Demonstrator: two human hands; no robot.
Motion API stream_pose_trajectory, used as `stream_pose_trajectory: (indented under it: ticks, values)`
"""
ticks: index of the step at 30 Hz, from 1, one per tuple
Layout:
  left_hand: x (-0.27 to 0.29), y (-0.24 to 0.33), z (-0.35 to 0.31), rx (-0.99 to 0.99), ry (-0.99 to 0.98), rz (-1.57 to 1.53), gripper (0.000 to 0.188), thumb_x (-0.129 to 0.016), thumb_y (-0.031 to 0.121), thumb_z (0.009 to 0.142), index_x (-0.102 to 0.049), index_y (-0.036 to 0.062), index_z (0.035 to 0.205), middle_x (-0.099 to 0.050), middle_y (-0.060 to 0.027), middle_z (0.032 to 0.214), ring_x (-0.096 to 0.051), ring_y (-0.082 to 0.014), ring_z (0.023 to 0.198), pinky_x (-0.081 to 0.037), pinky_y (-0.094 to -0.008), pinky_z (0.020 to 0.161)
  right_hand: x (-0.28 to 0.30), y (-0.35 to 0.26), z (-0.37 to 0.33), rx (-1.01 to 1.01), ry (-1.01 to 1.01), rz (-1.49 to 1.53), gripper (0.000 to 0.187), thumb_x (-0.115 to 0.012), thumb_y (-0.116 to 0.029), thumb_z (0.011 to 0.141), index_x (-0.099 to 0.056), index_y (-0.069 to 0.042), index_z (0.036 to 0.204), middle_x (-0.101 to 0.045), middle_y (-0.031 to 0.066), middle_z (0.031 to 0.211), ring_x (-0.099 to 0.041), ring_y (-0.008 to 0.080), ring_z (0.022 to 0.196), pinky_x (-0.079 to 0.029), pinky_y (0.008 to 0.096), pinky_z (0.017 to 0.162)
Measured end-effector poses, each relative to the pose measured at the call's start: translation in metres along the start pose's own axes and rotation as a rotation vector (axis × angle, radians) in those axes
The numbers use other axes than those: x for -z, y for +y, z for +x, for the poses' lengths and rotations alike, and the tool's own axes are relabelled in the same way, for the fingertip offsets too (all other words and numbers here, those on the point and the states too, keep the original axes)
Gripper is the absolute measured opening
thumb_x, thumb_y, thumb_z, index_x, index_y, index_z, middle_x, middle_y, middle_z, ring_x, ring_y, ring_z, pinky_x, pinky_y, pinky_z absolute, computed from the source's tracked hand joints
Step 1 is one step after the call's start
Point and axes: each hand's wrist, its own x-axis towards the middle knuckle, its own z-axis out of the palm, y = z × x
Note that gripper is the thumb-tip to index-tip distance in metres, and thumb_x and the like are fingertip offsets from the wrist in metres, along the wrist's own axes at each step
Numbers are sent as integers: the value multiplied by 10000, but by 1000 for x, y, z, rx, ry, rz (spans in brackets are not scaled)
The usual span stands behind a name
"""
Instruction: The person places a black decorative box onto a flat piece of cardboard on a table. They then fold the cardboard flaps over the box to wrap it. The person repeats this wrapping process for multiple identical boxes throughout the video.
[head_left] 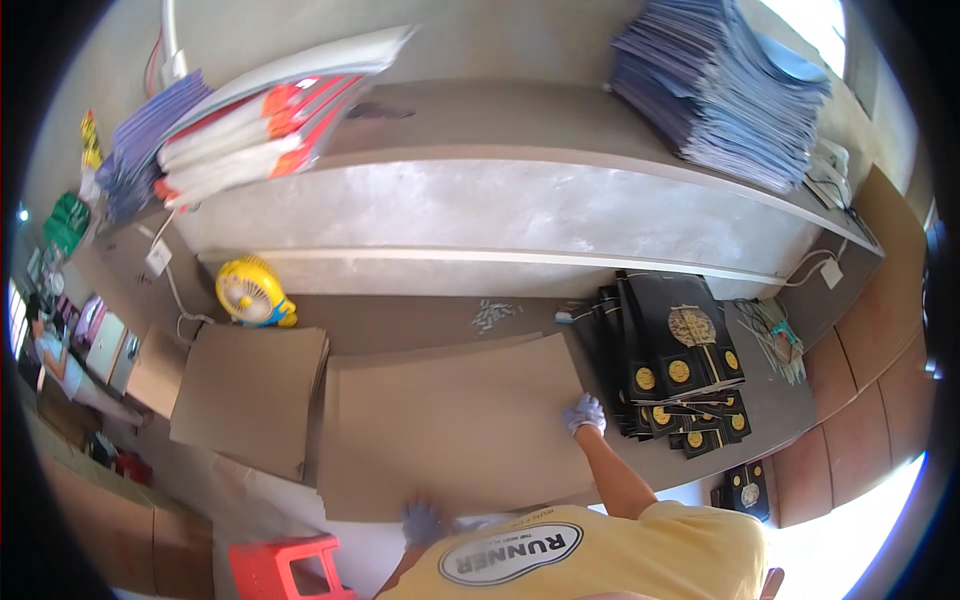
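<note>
A large brown cardboard sheet [455, 425] lies on top of others in a stack that reaches the near edge of the workbench. My right hand [583, 413], in a pale glove, is closed at the sheet's right edge, fingers curled. At the near left edge of the sheet is my left hand [424, 522], also gloved; motion smears its fingers, so their pose is unclear. To the right, just beyond my right hand, black printed bags or folders [680, 345] with gold emblems are piled up.
A smaller cardboard stack [250, 395] lies left, with a yellow fan [250, 292] behind it. Small pale pieces [494, 316] lie scattered at the back. A shelf [490, 115] above carries paper piles [720, 95]. A red stool [285, 567] stands below; a person [75, 370] is far left.
</note>
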Motion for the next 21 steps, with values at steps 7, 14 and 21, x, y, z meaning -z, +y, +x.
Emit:
stream_pose_trajectory:
  ticks: [7,14,21]
  values:
    - [47,-5,51,-148,2,-4,448,-580,406,846,-588,179,1232,-454,-147,1385,-415,-367,1276,-335,-542,1013,7,42,44,-16,25,190,466,-789,-426,688,-707,-67,974,-713,129,923,-681,306,876,-528,384,776]
    - [63,-60,68,368,-141,-8,482,-568,385,857,-561,124,1262,-458,-201,1338,-365,-381,1296,-296,-543,1058,-26,55,63,220,-13,-433,264,-581,-315,847,-731,-128,957,-697,75,1070,-666,291,998,-554,387,792]
    - [71,-59,60,614,-345,67,692,-432,456,919,-284,89,1486,-204,-254,1538,-113,-410,1447,-55,-539,1155,-62,39,-12,121,291,-7,596,-592,-375,829,-454,-79,1327,-418,167,1429,-464,335,1268,-443,421,998]
